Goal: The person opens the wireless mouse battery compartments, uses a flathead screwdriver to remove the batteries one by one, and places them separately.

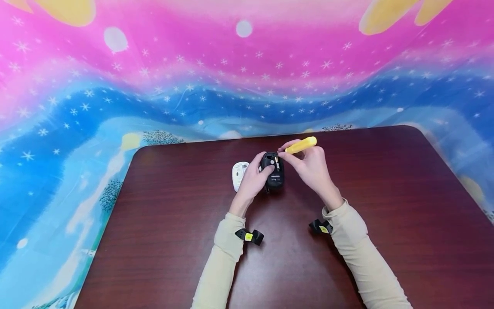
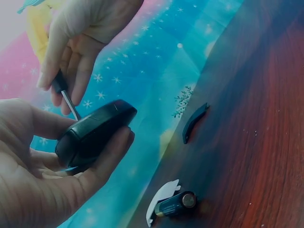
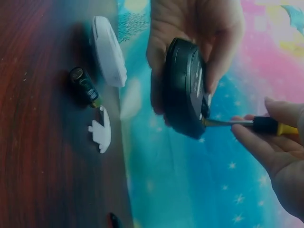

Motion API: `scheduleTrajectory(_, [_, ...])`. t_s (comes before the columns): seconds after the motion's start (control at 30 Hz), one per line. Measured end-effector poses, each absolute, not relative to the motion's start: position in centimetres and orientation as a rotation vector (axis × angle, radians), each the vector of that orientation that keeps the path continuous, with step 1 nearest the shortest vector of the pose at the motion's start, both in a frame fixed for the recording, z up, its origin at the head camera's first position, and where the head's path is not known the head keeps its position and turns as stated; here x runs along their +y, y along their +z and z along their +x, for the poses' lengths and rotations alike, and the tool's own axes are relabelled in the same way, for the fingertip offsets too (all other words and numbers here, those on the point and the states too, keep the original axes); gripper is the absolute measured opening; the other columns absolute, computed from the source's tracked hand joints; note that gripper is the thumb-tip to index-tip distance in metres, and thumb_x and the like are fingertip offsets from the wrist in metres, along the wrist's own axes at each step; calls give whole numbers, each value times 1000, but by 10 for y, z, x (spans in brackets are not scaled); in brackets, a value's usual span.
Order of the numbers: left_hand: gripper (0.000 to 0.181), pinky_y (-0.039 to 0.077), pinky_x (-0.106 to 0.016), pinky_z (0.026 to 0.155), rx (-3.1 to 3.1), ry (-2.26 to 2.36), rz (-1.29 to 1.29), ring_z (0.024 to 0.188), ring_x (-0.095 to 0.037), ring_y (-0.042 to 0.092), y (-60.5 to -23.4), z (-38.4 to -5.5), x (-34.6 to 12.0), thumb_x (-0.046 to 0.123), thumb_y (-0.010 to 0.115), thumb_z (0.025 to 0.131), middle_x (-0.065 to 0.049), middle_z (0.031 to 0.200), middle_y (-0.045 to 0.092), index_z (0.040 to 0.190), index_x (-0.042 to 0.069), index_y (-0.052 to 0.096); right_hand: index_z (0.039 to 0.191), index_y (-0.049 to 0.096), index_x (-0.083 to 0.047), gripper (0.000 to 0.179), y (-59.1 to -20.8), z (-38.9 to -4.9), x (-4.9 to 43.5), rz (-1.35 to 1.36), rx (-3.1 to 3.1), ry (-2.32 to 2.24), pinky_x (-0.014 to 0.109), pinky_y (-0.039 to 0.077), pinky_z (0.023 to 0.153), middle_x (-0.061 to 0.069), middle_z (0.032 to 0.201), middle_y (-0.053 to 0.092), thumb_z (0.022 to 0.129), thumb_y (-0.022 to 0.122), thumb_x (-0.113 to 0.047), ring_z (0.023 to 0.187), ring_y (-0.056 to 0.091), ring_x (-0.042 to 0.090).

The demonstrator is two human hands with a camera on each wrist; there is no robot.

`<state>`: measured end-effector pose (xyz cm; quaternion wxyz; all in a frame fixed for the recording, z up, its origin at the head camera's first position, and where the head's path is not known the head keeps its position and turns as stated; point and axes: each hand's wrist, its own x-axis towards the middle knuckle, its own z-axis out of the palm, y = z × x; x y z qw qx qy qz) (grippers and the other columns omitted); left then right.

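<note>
My left hand point(image 1: 251, 179) holds a black computer mouse point(image 1: 275, 182) above the table, its underside with a label facing me. The battery compartment is uncovered, and a battery point(image 1: 277, 163) appears to lie inside. My right hand point(image 1: 311, 168) grips a screwdriver point(image 1: 302, 145) with a yellow handle and black collar. In the right wrist view, the metal shaft point(image 3: 219, 123) reaches the end of the mouse at the compartment. Whether the tip touches the battery I cannot tell. Just left of my left hand, a white mouse point(image 1: 237, 175) lies on the table.
On the dark wooden table point(image 1: 173, 240), a loose battery point(image 3: 84, 86) lies beside a small white cover point(image 3: 100, 132). A curved black cover point(image 2: 195, 123) lies farther along. A patterned cloth point(image 1: 216, 64) hangs behind the table's far edge.
</note>
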<state>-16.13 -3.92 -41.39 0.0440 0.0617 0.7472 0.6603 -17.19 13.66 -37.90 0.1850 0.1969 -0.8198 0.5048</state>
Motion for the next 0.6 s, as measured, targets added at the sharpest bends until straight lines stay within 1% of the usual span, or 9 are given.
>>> scheduleTrajectory(0.03, [42,47,-42,105,2296,2003,200,121,-29,59,-414,-161,-40,7,59,99,-18,137,61,140,4,57,101,78,-5,9,-380,-173,138,545,-2311,1442,21,50,75,5,94,78,93,79,-10,86,69,11])
scheduleTrajectory(0.13, [41,50,-42,101,2342,1942,244,116,-29,62,-414,-161,-41,7,59,100,-17,137,61,141,5,56,102,78,-5,12,-382,-176,143,517,-2315,1531,23,50,72,5,95,78,95,78,-15,85,69,8])
scheduleTrajectory(0.23, [42,52,-44,98,2397,1879,306,115,-30,64,-412,-160,-43,8,59,101,-16,138,60,143,7,55,103,75,-1,16,-379,-178,150,501,-2294,1711,23,56,71,9,94,77,97,75,-16,83,74,13])
scheduleTrajectory(0.27, [42,52,-44,99,2423,1855,328,116,-30,63,-412,-160,-43,8,59,101,-16,139,60,143,8,55,104,74,1,17,-377,-178,152,493,-2277,1794,24,58,72,10,94,77,98,74,-15,83,75,15])
scheduleTrajectory(0.33, [43,50,-44,100,2475,1801,380,115,-30,63,-411,-159,-42,8,60,101,-15,138,62,144,8,55,106,70,5,18,-374,-178,156,471,-2215,1979,29,61,77,13,93,76,99,72,-11,86,77,19])
scheduleTrajectory(0.4, [44,49,-43,100,2530,1737,428,115,-29,62,-411,-158,-40,8,62,100,-15,136,63,144,9,56,106,66,6,16,-373,-180,161,441,-2143,2129,33,61,80,13,92,75,100,70,-8,86,77,20])
scheduleTrajectory(0.5, [43,48,-42,99,2578,1678,476,113,-28,62,-411,-157,-37,10,63,100,-14,131,66,142,10,57,107,63,6,13,-374,-183,167,403,-2021,2310,35,60,79,12,90,74,100,67,-5,84,76,19])
scheduleTrajectory(0.6, [42,48,-42,99,2590,1666,482,113,-28,62,-411,-156,-33,11,64,101,-14,129,67,142,11,57,109,62,7,15,-377,-186,172,361,-1910,2431,36,61,77,12,88,74,101,67,-5,82,76,21])
